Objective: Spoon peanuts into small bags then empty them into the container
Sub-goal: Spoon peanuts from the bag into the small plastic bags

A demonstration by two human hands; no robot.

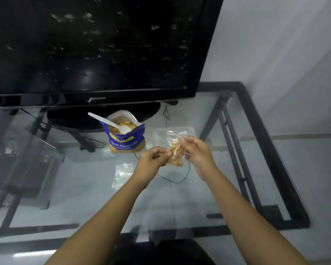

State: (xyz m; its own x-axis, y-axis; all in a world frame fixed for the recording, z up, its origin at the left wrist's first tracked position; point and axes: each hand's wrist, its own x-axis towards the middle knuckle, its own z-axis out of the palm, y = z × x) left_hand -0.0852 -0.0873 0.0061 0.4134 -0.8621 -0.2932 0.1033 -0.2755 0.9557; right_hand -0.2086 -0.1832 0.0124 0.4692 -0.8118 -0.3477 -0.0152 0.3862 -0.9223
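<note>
Left hand: your left hand (152,157) has its fingers curled, thumb and forefinger pinching the left edge of the small clear plastic bag of peanuts (175,151).
Right hand: your right hand (196,150) curls its fingers round the bag's right side, fingertips near its upper part.
Small bag: it hangs upright between your two hands, above the glass, with peanuts filling its lower half and the clear top standing free.
Container: the clear rectangular plastic container (159,133) sits just beyond your hands, partly hidden behind the bag.
Peanut pouch: the open blue foil pouch of peanuts (127,139) stands beyond and to the left of your left hand.
Spoon: the white plastic spoon (111,122) rests in the pouch mouth, bowl on the peanuts, handle pointing up and away to the left.
Spare bags: some empty clear small bags (122,174) lie flat on the glass-topped table with black metal frame (256,119), left of your left wrist.
Background: the black flat television (103,44) stands beyond the pouch.
</note>
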